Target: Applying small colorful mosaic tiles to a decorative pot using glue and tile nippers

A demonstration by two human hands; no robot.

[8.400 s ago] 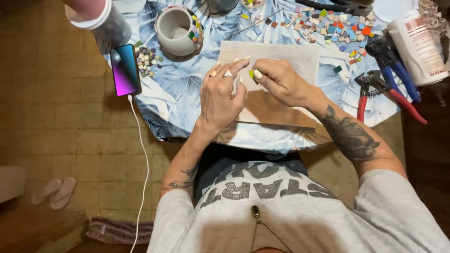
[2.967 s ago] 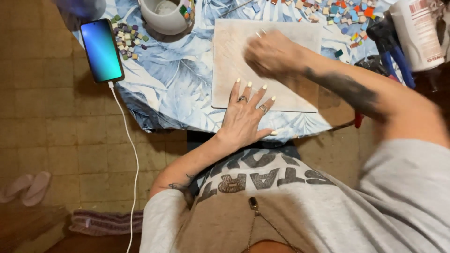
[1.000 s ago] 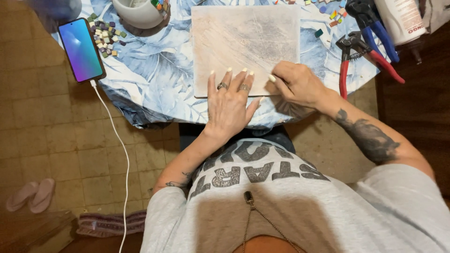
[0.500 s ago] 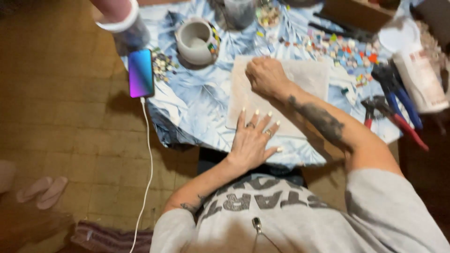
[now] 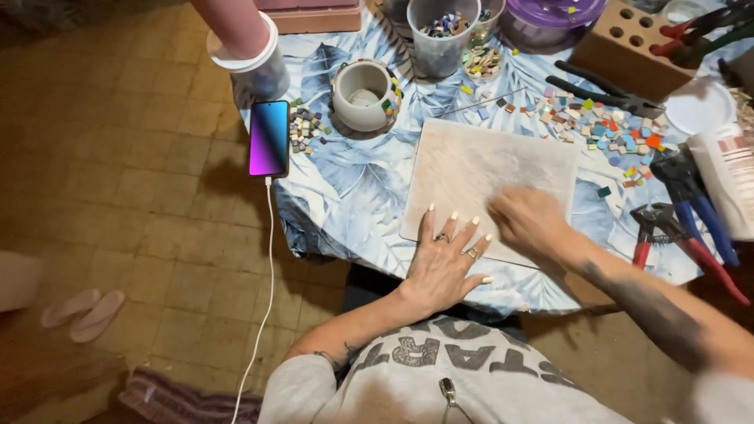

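Note:
A pale square board (image 5: pixel 487 169) lies on the leaf-patterned tablecloth (image 5: pixel 353 188). My left hand (image 5: pixel 448 263) rests flat on the board's near edge, fingers spread, rings showing. Blurred with motion, my right hand (image 5: pixel 530 224) sits on the board's near right part, fingers curled; whether it holds anything I cannot tell. A scatter of small coloured mosaic tiles (image 5: pixel 605 129) lies beyond the board.
A lit phone (image 5: pixel 269 137) on a white cable lies at the table's left edge beside a mosaic-covered cup (image 5: pixel 363 94). Red pliers (image 5: pixel 667 235), blue pliers (image 5: pixel 695 196), a plastic tub of tiles (image 5: pixel 441 31) and a white bottle (image 5: pixel 730 177) stand around. Sandals (image 5: pixel 82 314) lie on the floor.
My right hand has slid from the board's far left part to its near right part. My left hand stays flat on the near edge. The view shifted.

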